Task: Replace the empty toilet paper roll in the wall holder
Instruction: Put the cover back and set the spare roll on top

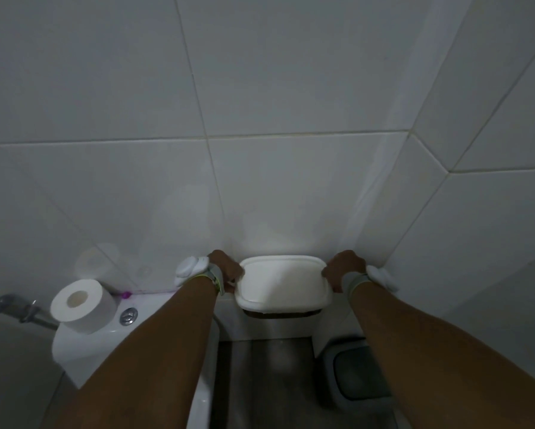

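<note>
White wall holder (283, 281) is gripped at both side edges by the left hand (226, 267) and right hand (343, 267), lid down, something brown seen under its lip. Full toilet paper roll (80, 301) is stood on the cistern (74, 345) left of it; grey bin (352, 376) sat below-right

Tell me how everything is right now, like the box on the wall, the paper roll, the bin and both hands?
wall holder: on the tiled wall, lid down.
left hand: grips the wall holder's left side.
right hand: grips the wall holder's right side.
new toilet paper roll: full, standing on end on the toilet tank, untouched.
bin: on the floor, lid looks closed.
</note>
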`<action>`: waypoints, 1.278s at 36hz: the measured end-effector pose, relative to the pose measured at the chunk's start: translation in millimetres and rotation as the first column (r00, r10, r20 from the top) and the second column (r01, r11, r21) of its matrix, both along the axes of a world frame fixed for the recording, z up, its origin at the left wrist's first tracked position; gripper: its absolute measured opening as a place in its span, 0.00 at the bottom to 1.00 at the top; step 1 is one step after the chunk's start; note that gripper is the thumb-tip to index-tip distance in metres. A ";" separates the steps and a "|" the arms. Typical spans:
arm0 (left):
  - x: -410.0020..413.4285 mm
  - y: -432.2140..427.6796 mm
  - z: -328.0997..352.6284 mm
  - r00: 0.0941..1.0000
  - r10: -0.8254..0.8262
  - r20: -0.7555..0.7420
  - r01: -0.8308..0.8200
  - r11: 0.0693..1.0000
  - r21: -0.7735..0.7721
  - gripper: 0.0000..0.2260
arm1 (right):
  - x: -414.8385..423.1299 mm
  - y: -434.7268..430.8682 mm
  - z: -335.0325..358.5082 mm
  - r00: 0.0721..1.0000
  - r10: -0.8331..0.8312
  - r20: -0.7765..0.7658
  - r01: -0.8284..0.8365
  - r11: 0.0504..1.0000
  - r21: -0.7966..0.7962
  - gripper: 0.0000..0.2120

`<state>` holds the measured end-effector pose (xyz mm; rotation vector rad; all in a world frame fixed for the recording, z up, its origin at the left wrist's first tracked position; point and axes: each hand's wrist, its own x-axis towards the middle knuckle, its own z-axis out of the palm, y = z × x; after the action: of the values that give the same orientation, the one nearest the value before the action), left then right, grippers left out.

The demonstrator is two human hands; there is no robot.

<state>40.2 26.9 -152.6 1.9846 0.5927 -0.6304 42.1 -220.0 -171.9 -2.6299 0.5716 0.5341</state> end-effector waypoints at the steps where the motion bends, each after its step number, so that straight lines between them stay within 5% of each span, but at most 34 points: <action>1: 2.1 1.7 -1.2 1.000 -0.001 0.007 0.001 1.000 -0.001 0.10 | 1.0 0.2 0.4 1.000 -0.009 0.002 0.009 1.000 -0.001 0.14; 5: 7.4 3.3 0.8 1.000 0.021 0.004 -0.021 1.000 -0.021 0.03 | 3.0 -1.4 3.5 0.999 -0.039 0.022 0.039 0.999 -0.007 0.17; 16: 8.0 1.0 -8.1 0.999 0.014 0.037 -0.017 0.997 0.079 0.08 | -0.1 3.4 5.1 0.999 0.007 0.046 -0.005 1.000 -0.029 0.16; 36: 15.9 3.1 -20.0 0.999 -0.005 0.033 0.003 0.998 0.056 0.04 | -3.6 6.5 12.4 0.994 -0.107 0.025 0.105 0.992 0.074 0.14; 46: 15.2 2.2 -17.5 1.000 -0.009 0.022 0.009 1.000 0.017 0.10 | -3.2 8.6 10.3 0.989 -0.139 0.053 0.132 0.984 0.120 0.10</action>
<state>55.4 29.1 -170.1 2.0084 0.5779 -0.6101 38.9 -211.4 -161.6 -2.4674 0.6740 0.4303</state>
